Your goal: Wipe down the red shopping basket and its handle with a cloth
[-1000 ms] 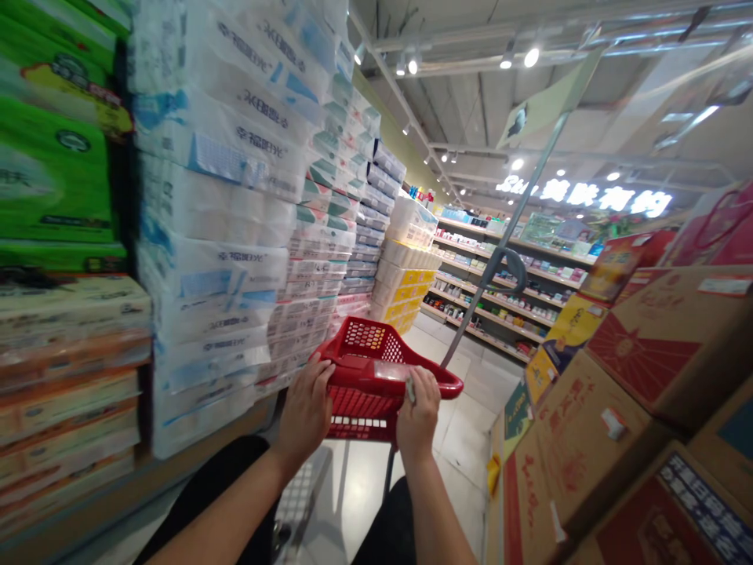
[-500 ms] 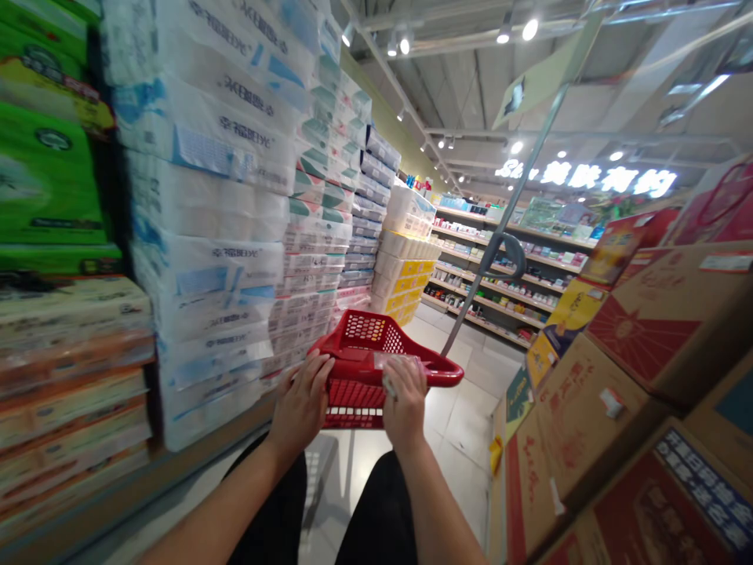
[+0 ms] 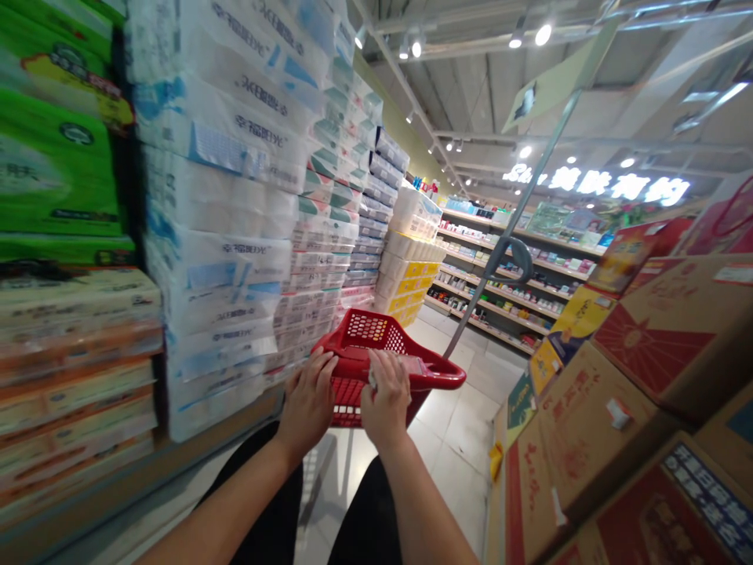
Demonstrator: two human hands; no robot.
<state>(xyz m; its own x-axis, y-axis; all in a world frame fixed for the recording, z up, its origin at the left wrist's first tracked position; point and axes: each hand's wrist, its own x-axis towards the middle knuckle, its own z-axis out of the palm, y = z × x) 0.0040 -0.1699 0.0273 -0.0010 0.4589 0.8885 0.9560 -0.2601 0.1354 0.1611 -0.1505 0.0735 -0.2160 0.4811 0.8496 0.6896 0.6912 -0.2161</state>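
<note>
A red plastic shopping cart (image 3: 376,324) with a perforated basket stands straight in front of me. My left hand (image 3: 307,396) is closed over the left part of its red handle (image 3: 427,373). Near the handle's middle, my right hand (image 3: 385,396) grips it from above, its fingers curled over the bar. A small pale thing, perhaps a ring, shows at the right hand's fingers. The basket's inside is mostly hidden behind the handle and hands.
Tall stacks of wrapped tissue packs (image 3: 235,204) line the left side, beside green packs (image 3: 59,165). Cardboard cartons (image 3: 594,400) are piled on the right. A slanting metal pole (image 3: 518,212) rises beyond the cart. Stocked shelves (image 3: 506,302) stand behind, across the tiled floor (image 3: 456,424).
My right hand has slid left along the handle, closer to my left hand, which stays on the bar. The surroundings have shifted slightly right in view.
</note>
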